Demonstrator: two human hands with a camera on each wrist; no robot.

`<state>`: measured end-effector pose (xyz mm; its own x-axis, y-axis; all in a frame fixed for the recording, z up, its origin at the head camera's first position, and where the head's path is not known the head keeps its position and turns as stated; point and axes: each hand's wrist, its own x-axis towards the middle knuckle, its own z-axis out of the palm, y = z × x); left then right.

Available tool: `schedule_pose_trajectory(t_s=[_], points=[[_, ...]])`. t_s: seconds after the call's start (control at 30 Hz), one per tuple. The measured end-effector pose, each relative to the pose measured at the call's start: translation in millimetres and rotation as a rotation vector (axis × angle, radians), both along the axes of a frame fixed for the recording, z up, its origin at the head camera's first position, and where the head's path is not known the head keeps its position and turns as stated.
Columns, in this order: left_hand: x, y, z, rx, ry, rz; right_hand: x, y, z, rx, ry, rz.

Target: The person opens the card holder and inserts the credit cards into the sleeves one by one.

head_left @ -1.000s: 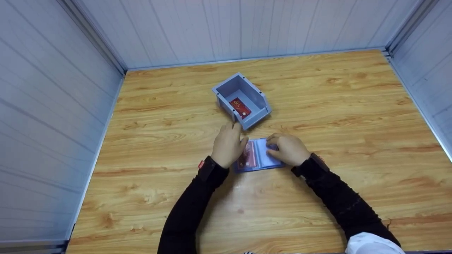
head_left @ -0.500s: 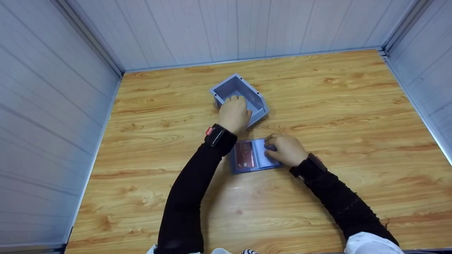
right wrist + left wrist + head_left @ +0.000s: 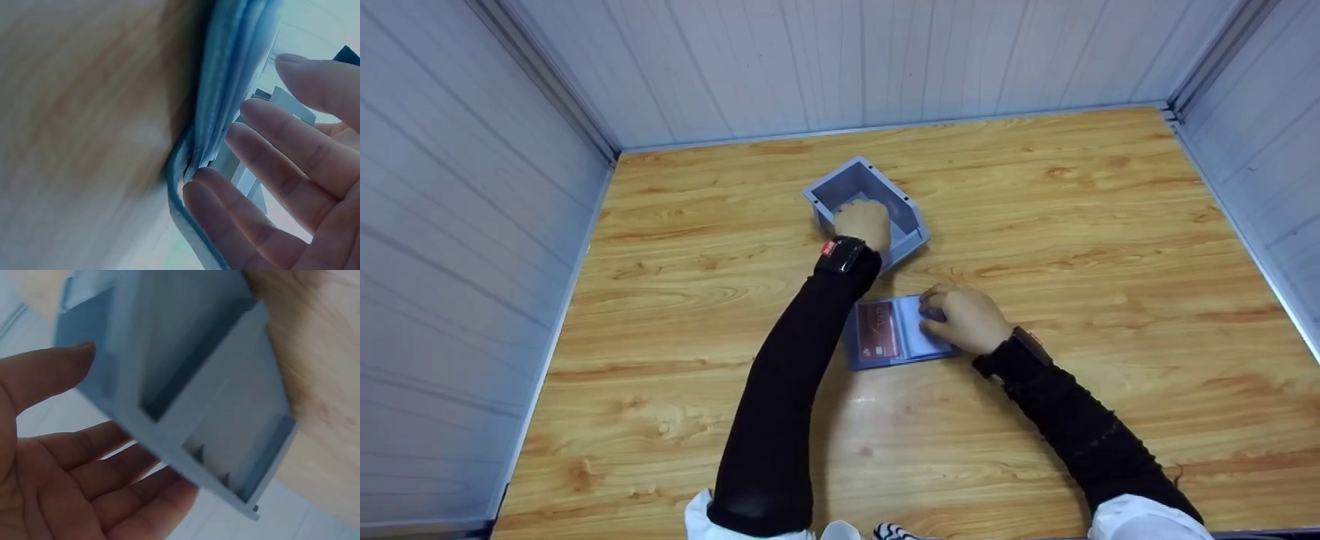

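Observation:
An open blue card holder (image 3: 912, 337) lies on the table, a red card (image 3: 877, 331) with gold lettering in its left-hand sleeve. My right hand (image 3: 969, 319) rests at the holder's right side; in the right wrist view its fingertips (image 3: 239, 132) touch the stack of clear sleeves, the thumb apart. Beyond the holder, my left hand (image 3: 864, 223) reaches into a grey plastic bin (image 3: 894, 196). In the left wrist view its thumb (image 3: 62, 371) stands away from the fingers, whose tips pass behind the bin's edge (image 3: 152, 441). The bin floor under this hand is hidden.
The wood-grain table (image 3: 1072, 247) is bounded by pale panel walls (image 3: 780, 67) at the back and both sides. My left forearm (image 3: 795, 375) crosses close to the holder's left edge. A black-and-white striped thing (image 3: 891, 531) shows at the bottom edge.
My left hand has moved from the card holder up into the bin, uncovering the red card in the sleeve and hiding the one in the bin. The right hand stays at the holder.

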<state>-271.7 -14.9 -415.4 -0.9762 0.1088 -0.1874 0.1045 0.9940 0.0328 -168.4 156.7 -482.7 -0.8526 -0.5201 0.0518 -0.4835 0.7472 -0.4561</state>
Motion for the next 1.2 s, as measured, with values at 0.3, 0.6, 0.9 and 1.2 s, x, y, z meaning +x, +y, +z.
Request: schedule_pose_trajectory(t_s=[0.3,0.6,0.9,1.2], points=[[-17.6,5,-11.2,-0.023,-0.099,0.085,-0.2,1,-0.7,-0.001,0.010,0.001],[-31.6,9,-27.3,-0.084,-0.188,0.068,-2.2,1,-1.6,-0.003,-0.005,0.001],[-36.3,6,-32.0,-0.105,-0.296,0.085,-2.8,-1,-0.7,-0.003,-0.016,-0.002],[-32.6,4,-29.9,-0.042,-0.284,0.084,-2.0,-1,-1.0,-0.017,0.001,0.000]])
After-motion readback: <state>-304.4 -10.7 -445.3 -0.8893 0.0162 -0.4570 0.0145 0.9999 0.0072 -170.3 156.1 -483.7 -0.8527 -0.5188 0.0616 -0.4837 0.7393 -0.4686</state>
